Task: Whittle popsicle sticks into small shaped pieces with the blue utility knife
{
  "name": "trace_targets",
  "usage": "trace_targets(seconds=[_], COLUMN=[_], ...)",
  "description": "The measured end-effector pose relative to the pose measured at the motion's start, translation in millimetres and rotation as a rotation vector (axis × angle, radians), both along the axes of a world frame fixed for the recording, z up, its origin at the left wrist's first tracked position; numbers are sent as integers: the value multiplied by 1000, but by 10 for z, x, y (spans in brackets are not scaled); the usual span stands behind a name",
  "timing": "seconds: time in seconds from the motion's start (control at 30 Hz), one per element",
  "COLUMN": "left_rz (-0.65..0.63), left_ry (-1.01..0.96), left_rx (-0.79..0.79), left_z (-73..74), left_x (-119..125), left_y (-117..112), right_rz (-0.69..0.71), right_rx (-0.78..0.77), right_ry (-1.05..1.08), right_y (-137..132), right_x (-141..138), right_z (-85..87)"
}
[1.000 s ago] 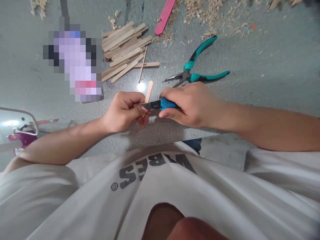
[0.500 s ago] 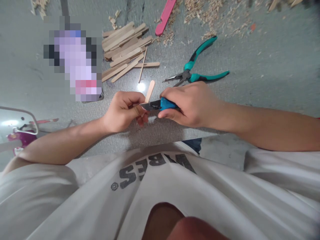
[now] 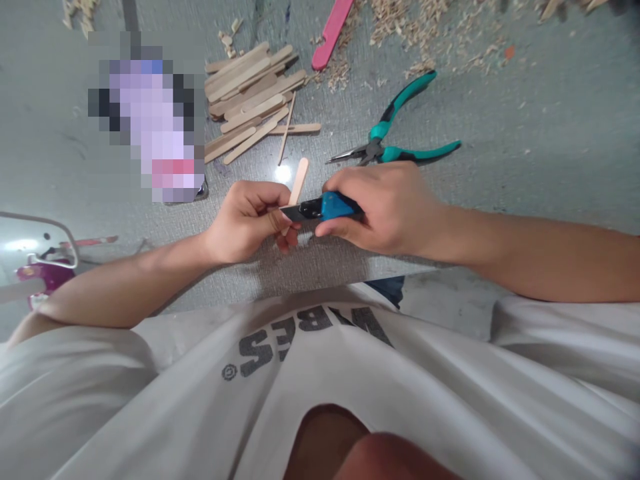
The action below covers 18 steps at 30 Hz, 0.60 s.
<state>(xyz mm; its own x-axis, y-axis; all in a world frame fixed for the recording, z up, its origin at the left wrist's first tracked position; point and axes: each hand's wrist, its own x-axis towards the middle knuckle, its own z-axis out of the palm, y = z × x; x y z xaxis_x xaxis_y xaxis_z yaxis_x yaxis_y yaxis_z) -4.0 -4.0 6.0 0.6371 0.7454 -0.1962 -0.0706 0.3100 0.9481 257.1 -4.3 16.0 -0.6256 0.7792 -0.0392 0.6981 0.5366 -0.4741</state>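
Note:
My left hand (image 3: pixel 247 220) is closed round a wooden craft stick (image 3: pixel 299 179) that points up and away from me. My right hand (image 3: pixel 385 207) grips a blue-handled utility knife (image 3: pixel 325 207), its blade laid across the stick beside my left fingers. Both hands hover just above the grey table surface (image 3: pixel 525 153), close to my chest.
A pile of wooden craft sticks (image 3: pixel 253 100) lies behind my hands, with a pink stick (image 3: pixel 331 33) and wood shavings (image 3: pixel 415 27) further back. Teal-handled pliers (image 3: pixel 395 137) lie to the right of the pile. A pixelated object sits at left; a purple tool (image 3: pixel 37 275) is near the left edge.
The knife and right hand have shifted slightly upward along the stick. Otherwise nothing has moved.

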Motion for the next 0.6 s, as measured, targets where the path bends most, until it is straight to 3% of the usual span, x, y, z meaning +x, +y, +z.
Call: trace_targets(seconds=[0.17,0.37,0.6], left_rz=[37,54,55], left_ry=[29,-14,10], left_rx=[-44,2,33], left_z=[-2,33,28], left_x=[17,32,27], left_y=[-27,9,10], right_rz=[-130,-23,-30], right_rx=[19,26,2], right_ry=[-34,-2,-28], right_y=[-6,28,35], right_x=[9,33,33], right_z=[65,-27,9])
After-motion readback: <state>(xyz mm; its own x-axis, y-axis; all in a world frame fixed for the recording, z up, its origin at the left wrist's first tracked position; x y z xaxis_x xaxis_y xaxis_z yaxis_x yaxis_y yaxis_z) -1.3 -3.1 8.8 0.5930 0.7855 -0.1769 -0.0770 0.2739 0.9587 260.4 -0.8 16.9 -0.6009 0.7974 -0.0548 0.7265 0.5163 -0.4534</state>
